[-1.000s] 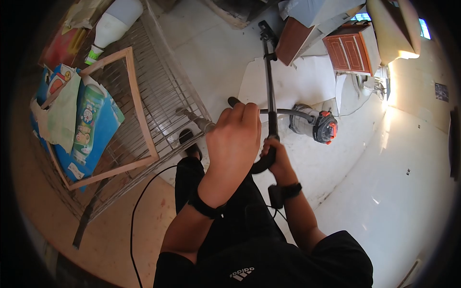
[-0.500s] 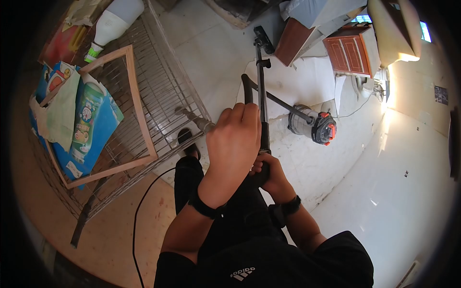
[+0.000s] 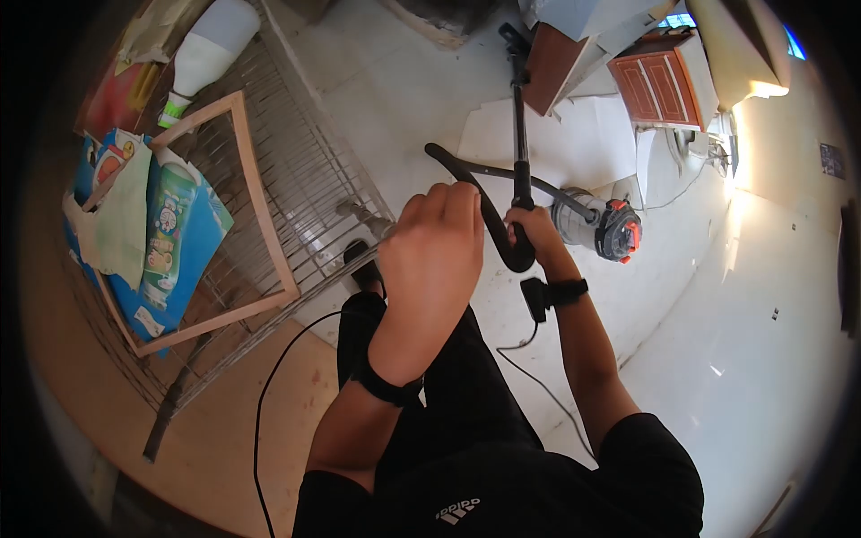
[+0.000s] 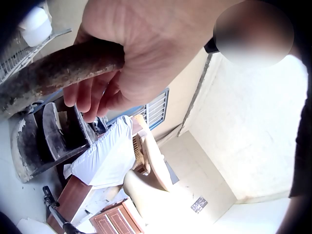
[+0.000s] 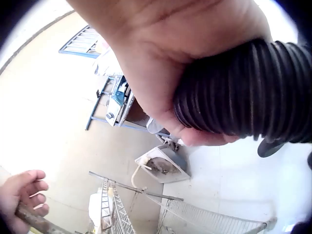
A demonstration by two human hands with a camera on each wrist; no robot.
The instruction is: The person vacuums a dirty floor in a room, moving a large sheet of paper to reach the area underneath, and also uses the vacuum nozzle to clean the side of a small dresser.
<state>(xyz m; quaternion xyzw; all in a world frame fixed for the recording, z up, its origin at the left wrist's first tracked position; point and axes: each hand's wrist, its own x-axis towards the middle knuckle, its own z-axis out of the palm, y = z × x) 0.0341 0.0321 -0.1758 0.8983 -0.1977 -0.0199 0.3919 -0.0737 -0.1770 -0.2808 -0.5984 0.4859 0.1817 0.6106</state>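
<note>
My right hand (image 3: 543,238) grips the black ribbed hose (image 5: 243,92) at the handle end of a vacuum wand (image 3: 520,130). The wand slants away from me over the floor to a dark floor head (image 3: 513,40). From the handle the hose loops left and back to the vacuum cleaner (image 3: 601,224), a canister with a black and orange top. My left hand (image 3: 430,260) holds a worn, stained pole (image 4: 53,73), which shows brown and grey patches in the left wrist view. In the head view the pole's grey end sticks out beside the wire rack.
A wire rack (image 3: 305,179) at left bears a wooden frame (image 3: 256,188), torn blue cardboard (image 3: 202,238) and a white bottle (image 3: 211,54). A brown cabinet (image 3: 659,90) and a reddish-brown board (image 3: 552,67) stand at the back. A white sheet (image 3: 547,134) lies on the floor.
My right hand first drew the wand toward my body, then pushed it forward and right, and the floor head slid away. The hose loop shifted with it. My left hand stayed nearly still.
</note>
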